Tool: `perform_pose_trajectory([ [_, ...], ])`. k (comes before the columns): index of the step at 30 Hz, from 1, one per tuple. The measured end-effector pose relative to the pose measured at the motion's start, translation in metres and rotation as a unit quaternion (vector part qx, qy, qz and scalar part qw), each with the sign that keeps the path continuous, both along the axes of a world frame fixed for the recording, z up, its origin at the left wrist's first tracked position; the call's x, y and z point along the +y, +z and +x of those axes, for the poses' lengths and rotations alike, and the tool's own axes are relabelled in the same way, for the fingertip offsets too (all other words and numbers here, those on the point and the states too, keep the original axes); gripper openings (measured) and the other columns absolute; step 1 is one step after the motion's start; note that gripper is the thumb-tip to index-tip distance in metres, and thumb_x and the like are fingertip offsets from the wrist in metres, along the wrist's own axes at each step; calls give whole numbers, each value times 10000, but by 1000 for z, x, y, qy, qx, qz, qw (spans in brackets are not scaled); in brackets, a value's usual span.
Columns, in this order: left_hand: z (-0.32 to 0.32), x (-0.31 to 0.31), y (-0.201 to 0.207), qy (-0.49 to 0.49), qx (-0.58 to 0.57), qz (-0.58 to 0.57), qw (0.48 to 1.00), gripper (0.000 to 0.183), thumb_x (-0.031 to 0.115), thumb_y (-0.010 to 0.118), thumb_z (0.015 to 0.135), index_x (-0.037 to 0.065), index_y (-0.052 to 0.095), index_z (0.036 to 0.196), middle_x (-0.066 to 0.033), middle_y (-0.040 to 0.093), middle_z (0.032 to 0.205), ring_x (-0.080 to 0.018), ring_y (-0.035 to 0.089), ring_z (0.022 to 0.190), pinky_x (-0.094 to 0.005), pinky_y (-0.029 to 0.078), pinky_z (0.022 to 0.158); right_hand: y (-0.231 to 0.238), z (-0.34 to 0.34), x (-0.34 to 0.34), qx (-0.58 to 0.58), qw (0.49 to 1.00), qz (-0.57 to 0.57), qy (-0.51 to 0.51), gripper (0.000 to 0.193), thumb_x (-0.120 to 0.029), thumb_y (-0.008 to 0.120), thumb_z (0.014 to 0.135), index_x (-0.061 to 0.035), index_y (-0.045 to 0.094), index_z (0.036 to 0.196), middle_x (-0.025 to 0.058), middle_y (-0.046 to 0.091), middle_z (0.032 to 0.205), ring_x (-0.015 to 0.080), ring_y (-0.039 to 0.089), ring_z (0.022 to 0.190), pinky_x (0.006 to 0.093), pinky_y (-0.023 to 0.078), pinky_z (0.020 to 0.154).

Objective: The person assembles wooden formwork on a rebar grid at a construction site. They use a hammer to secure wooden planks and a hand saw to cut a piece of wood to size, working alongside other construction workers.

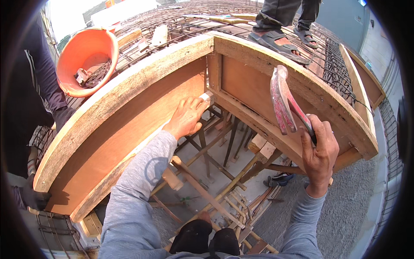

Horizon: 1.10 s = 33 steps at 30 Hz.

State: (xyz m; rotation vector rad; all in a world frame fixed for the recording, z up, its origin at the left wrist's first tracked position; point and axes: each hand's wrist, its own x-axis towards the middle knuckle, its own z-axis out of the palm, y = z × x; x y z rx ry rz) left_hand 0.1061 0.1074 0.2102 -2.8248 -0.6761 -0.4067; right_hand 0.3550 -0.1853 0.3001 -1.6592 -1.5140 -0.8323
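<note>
Your R hand [321,149] has the hammer [281,96] clenched in front of the right panel [246,88] & your L hand [185,117] is on the left panel [125,125] nr the corner, can't tell if gripping, so bad aim or a slip could smash your L fingers [195,103].

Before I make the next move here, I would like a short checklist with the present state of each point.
1. Hammer gripped in the right hand: ok.
2. Left hand apart from the hammer: ok.
3. Co-worker's gloved hand at the outer end of the left panel: ok.
4. Sandaled foot well away from the right panel: not ok, it looks close behind.
5. Panels firmly fastened at their corner: cannot tell.
</note>
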Motion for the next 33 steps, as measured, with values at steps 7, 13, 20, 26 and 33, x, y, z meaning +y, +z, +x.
perform_pose_trajectory([
  [7,-105,-66,162,52,-221,94,969,673,137,762,710,52,612,1360,-154,573,1332,-378,516,1263,-502,427,1081,138,65,26,-100,976,-173,-91,290,-317,730,921,-136,699,1146,106,645,909,311,672,835,436,513,729],
  [13,-189,-44,202,242,-58,20,968,716,274,783,769,50,549,1408,-174,630,1273,-366,619,1167,-471,502,982,129,99,58,-60,959,-254,-110,334,-408,699,941,-129,694,1123,111,649,930,340,669,918,454,510,796],
  [20,-205,-39,191,287,-14,-43,957,822,383,778,792,48,462,1473,-188,643,1235,-391,664,1088,-502,534,895,110,109,76,54,963,-263,-31,296,-330,664,973,-100,702,1157,139,674,1012,373,663,923,462,508,791],
  [26,-210,-20,211,196,16,-143,970,560,382,735,872,1,497,1206,-248,668,1142,-436,655,1088,-530,520,906,111,108,78,-69,972,-217,-56,487,-399,703,933,-105,619,1312,144,666,1095,361,656,958,451,514,809],
  [33,-202,-3,216,173,44,-205,962,502,362,706,900,-17,482,1141,-292,659,1095,-474,654,1031,-556,498,881,121,87,79,-96,982,-157,-48,515,-412,708,932,-87,612,1318,165,667,1112,384,650,983,460,510,816],
])
